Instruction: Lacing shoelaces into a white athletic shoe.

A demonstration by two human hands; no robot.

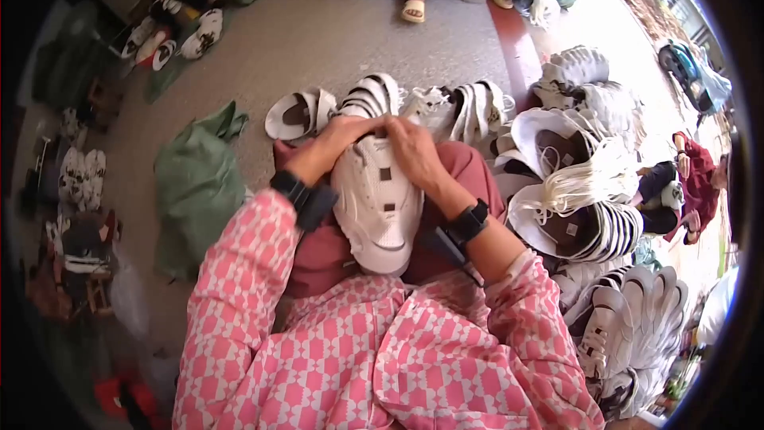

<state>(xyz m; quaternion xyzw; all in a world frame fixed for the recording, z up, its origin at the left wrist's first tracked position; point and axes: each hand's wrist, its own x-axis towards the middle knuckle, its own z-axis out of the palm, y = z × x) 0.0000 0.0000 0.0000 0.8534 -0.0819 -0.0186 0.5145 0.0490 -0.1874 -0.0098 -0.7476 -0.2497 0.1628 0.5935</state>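
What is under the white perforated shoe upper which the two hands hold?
Legs in plain reddish trousers show on both sides of the white perforated shoe upper; what lies directly beneath is covered.

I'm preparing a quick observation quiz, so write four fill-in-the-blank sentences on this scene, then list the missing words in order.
1. The left hand and right hand hold a shoe upper whose colour is ____.
2. The large green sack lies to the person's ____.
3. The person's patterned shirt is white and ____.
4. The right wristband is ____ in colour.
Missing words: white; left; pink; black.
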